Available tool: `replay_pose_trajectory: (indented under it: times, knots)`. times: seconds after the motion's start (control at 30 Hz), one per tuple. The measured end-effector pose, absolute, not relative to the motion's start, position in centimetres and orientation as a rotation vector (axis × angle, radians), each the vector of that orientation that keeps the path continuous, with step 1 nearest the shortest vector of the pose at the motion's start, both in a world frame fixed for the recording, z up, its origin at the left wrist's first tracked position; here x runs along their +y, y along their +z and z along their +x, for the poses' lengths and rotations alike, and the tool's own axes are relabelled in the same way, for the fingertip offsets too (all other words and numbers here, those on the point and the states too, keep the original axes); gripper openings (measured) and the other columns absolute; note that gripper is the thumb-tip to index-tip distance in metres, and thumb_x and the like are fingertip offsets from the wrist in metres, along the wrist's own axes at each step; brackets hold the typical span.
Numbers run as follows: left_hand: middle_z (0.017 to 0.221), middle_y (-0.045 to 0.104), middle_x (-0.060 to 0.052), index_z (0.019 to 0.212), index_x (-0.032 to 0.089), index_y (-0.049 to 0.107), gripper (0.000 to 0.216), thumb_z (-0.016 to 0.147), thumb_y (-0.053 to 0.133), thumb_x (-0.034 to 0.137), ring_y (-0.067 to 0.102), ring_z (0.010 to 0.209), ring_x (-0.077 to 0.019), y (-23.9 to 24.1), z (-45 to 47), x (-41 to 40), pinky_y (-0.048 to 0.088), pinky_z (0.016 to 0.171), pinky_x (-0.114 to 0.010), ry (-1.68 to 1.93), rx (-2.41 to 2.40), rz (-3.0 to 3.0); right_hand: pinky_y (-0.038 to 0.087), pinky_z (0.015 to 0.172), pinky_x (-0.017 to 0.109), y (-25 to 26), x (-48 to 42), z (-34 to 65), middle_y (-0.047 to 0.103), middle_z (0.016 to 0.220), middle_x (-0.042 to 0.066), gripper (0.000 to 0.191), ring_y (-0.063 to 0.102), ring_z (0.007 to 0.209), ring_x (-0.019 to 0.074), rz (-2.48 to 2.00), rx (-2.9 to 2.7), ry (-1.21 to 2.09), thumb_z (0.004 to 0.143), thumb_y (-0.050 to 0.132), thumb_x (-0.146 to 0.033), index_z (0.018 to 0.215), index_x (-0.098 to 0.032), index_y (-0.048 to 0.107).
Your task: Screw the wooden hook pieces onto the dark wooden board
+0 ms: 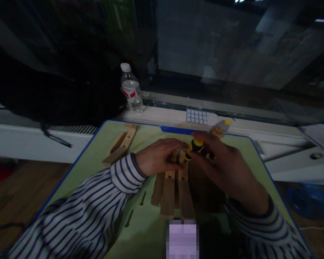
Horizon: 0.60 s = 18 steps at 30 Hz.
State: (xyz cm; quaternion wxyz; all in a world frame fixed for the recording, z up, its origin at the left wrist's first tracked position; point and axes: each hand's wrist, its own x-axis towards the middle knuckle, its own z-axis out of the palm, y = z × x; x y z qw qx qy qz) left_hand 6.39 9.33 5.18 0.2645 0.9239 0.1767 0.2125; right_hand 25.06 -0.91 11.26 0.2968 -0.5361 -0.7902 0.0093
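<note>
My right hand (229,169) is closed around the handle of a yellow and black screwdriver (196,144), tilted down to the left. Its lower end meets a pale wooden assembly near a small metal screw. My left hand (158,156) grips the far end of this assembly, thumb and fingers on either side of it. Two wooden legs with dark holes, a left one (167,201) and a right one (185,201), stretch from there toward me. Beside my left sleeve lie two dark screws, one farther (143,198) and one nearer (129,218).
Another wooden part with holes (121,147) lies at the far left of the green, blue-edged table (90,180). A clear bag with a yellow top (220,128) lies at the far edge. On the window sill are a water bottle (131,91) and a blue grid sheet (196,116).
</note>
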Motion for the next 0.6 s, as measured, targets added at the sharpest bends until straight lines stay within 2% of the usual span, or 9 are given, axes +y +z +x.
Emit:
replay_pose_trajectory:
  times: [0.27, 0.43, 0.6]
  knots:
    - [0.116, 0.060, -0.009, 0.118, 0.018, 0.052, 0.054, 0.071, 0.074, 0.034, 0.054, 0.111, -0.0242, 5.78, 6.49, 9.29, 0.042, 0.095, -0.039, 0.543, 0.477, 2.494, 0.056, 0.068, 0.032, 11.05, -0.78, 24.83, 0.068, 0.103, 0.007, 0.043, 0.068, 0.082, 0.0201, -1.424, -2.111, -0.012, 0.091, 0.048, -0.032, 0.131, -0.021, 0.039]
    - [0.113, 0.061, -0.009, 0.116, 0.018, 0.053, 0.052, 0.071, 0.073, 0.035, 0.056, 0.108, -0.0240, 5.83, 6.51, 9.27, 0.043, 0.093, -0.039, 0.528, 0.505, 2.482, 0.056, 0.072, 0.034, 10.98, -0.61, 24.90, 0.067, 0.107, 0.007, 0.037, 0.067, 0.085, 0.0201, -1.389, -2.136, -0.046, 0.091, 0.048, -0.032, 0.127, -0.023, 0.045]
    - [0.115, 0.061, -0.009, 0.117, 0.018, 0.053, 0.050, 0.073, 0.072, 0.034, 0.055, 0.108, -0.0238, 5.80, 6.50, 9.34, 0.042, 0.094, -0.039, 0.494, 0.487, 2.475, 0.056, 0.071, 0.032, 11.29, -0.86, 24.90, 0.068, 0.103, 0.006, 0.042, 0.067, 0.082, 0.0188, -1.381, -2.120, 0.060, 0.089, 0.049, -0.025, 0.130, -0.021, 0.042]
